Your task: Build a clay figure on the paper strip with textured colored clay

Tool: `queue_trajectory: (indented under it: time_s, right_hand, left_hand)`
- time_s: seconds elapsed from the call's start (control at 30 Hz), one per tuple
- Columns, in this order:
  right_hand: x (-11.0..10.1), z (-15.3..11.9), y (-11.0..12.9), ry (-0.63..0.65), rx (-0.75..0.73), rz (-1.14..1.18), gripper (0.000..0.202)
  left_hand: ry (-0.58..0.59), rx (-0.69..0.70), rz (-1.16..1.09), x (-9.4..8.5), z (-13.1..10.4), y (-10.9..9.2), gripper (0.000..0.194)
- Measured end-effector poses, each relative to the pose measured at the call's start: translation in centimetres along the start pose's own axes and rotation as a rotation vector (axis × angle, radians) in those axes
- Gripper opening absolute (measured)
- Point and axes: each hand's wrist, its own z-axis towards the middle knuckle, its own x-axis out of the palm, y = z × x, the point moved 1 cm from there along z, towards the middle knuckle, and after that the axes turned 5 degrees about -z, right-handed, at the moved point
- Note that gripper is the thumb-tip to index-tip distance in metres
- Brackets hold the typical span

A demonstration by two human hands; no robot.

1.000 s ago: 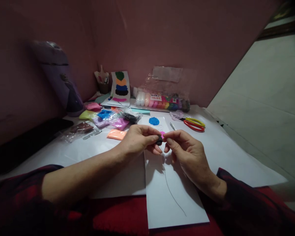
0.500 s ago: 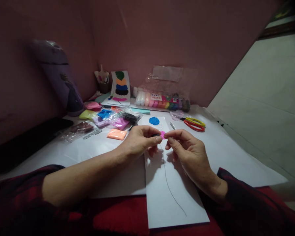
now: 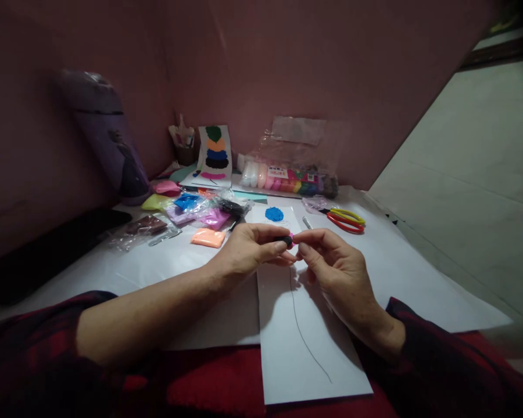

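My left hand (image 3: 250, 249) is closed, pinching a small lump of black modelling clay (image 3: 282, 240) between thumb and fingers. Close beside it, the thumb and forefinger of my right hand (image 3: 331, 261) are pinched together near the lump's end; anything between them is too small to make out. Both hands are over a white sheet of paper (image 3: 309, 371) with a thin curved line drawn down it. At the sheet's far end is a textured blue clay patch (image 3: 274, 214). A bit of pink clay (image 3: 292, 237) shows behind my fingertips, mostly hidden.
Scissors with red and yellow handles (image 3: 346, 220) lie to the right. Clay packets, including an orange one (image 3: 208, 237), are heaped on the left. Behind stand a sample card (image 3: 215, 157) and a bag of coloured clay (image 3: 287, 177). A dark flat object (image 3: 56, 249) lies far left.
My left hand has tilted, so more of the black clay shows and the pink patch is now mostly covered. My right fingertips stay close to it.
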Motion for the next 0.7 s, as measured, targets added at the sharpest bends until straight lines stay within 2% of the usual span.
queue_trajectory:
  time_s: [0.1,0.2,0.43,0.7]
  right_hand:
    - [-0.03,0.17,-0.17,-0.014,0.038,-0.013,0.014]
    - [0.02,0.27,-0.19,0.014,0.045,0.001,0.014]
    - [-0.04,0.08,-0.07,0.043,-0.033,-0.019,0.01]
    - [0.01,-0.26,0.42,0.01,-0.036,-0.009,0.009]
  left_hand:
    - [-0.019,-0.024,-0.043,0.16,0.09,0.12,0.027]
    - [-0.017,-0.022,-0.036,0.19,0.17,0.1,0.024]
    - [0.022,-0.008,0.087,-0.19,0.22,0.16,0.017]
    - [-0.047,0.025,0.155,0.37,-0.21,-0.54,0.009]
